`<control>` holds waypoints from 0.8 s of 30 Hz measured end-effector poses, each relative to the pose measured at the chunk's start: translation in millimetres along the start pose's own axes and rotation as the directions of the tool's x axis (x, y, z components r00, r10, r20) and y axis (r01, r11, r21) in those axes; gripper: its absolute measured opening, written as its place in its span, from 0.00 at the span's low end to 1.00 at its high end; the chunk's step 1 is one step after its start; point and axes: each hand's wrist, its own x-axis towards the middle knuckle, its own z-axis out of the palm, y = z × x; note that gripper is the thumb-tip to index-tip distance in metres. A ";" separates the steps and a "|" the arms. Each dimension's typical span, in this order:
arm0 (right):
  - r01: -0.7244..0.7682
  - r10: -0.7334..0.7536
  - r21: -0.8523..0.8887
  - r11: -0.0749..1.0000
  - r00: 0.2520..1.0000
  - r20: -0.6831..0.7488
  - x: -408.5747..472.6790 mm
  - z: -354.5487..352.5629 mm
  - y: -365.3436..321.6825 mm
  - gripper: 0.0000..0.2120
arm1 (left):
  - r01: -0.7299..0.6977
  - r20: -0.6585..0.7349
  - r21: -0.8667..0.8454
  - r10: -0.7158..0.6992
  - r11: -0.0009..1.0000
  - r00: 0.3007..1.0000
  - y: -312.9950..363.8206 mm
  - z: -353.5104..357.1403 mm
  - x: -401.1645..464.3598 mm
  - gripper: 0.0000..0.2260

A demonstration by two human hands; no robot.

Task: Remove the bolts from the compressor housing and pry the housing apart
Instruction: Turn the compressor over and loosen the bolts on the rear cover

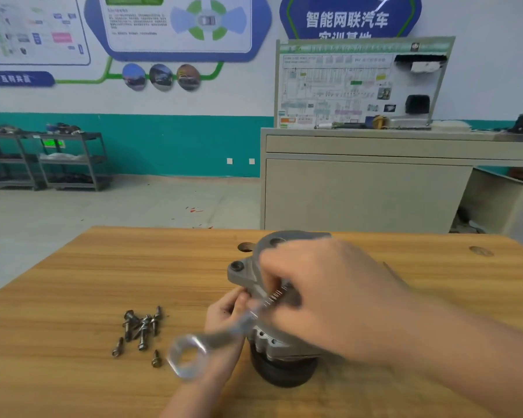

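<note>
While the compressor housing (272,312) stands on the wooden table (88,267), both hands work at its side.

Right hand (329,294) curls round a blurred wrench (221,336), probably to turn a bolt; left hand (227,315) pinches the housing's edge, likely steadying it. Loose bolts (139,330) lie left of the housing. Beyond it: a workshop floor, shelves and a wall with posters.

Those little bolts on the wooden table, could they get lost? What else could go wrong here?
Maybe. The loose grey metal bolts lie in an open pile on the wooden table with no tray, so a bump could roll them off.

The silver ring spanner is blurred with motion close to the left hand, which is against the grey metal compressor housing; a slip might pinch fingers.

The housing stands on its black round end, so hard prying might tip it.
</note>
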 end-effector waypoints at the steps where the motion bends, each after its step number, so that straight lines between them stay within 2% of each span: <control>1: 0.047 -0.044 0.026 0.999 0.995 -0.085 -16.8 1.4 4.0 0.12 | -0.021 -0.007 -0.013 0.021 1.000 1.000 -0.6 0.0 0.5 0.20; 2: 0.078 -0.062 0.087 0.993 0.982 -0.176 -33.8 3.3 10.3 0.13 | -0.027 -0.018 -0.040 0.026 0.999 0.999 1.2 0.5 0.2 0.15; 3: 0.087 -0.038 0.183 0.979 0.967 -0.251 -50.2 5.6 17.9 0.14 | -0.037 -0.024 -0.054 0.035 0.998 0.999 1.8 0.5 -0.4 0.17; 5: 0.011 0.137 0.426 0.905 0.939 -0.315 -78.5 5.5 32.2 0.13 | -0.045 -0.020 -0.065 0.044 0.997 0.999 2.4 0.6 -2.3 0.23; 6: -0.059 0.267 0.566 0.823 0.918 -0.292 -89.0 4.2 38.1 0.14 | -0.045 -0.023 -0.070 0.044 0.997 0.999 2.5 0.9 -3.2 0.23; 8: -0.162 0.527 0.836 0.524 0.833 -0.169 -99.4 2.2 46.8 0.14 | -0.045 -0.034 -0.069 0.043 0.997 0.998 5.0 3.1 -4.9 0.21; 10: -0.221 0.706 0.961 0.167 0.707 0.040 -96.6 6.8 61.2 0.11 | -0.060 -0.039 -0.063 0.058 0.996 0.998 9.5 6.3 -6.8 0.17; 12: -0.306 0.780 0.942 -0.137 0.553 0.293 -82.4 11.0 80.5 0.12 | -0.049 -0.027 -0.082 0.047 0.995 0.999 12.3 7.8 -7.6 0.15; 13: -0.366 0.782 0.903 -0.225 0.485 0.391 -71.7 11.7 90.2 0.13 | -0.047 -0.018 -0.097 0.046 0.994 0.999 13.3 7.8 -7.9 0.15; 14: -0.427 0.774 0.864 -0.267 0.438 0.457 -60.3 11.5 100.4 0.15 | -0.045 -0.011 -0.111 0.044 0.993 0.999 12.8 7.6 -8.0 0.15; 16: -0.502 0.761 0.821 -0.272 0.410 0.502 -33.3 9.1 118.0 0.15 | -0.057 -0.021 -0.130 0.054 0.990 0.998 11.5 7.2 -7.7 0.16; 18: -0.576 0.744 0.793 -0.198 0.439 0.505 -4.3 7.9 129.9 0.13 | -0.071 -0.026 -0.143 0.068 0.987 0.997 10.7 7.4 -7.0 0.15; 21: -0.739 0.727 0.669 0.080 0.503 0.469 37.0 10.8 129.2 0.13 | -0.066 -0.015 -0.154 0.065 0.986 0.998 10.7 7.6 -6.4 0.15; 24: -0.753 0.672 0.493 0.435 0.636 0.379 69.0 14.9 105.7 0.14 | -0.056 -0.011 -0.156 0.055 0.986 0.998 12.0 7.2 -6.5 0.13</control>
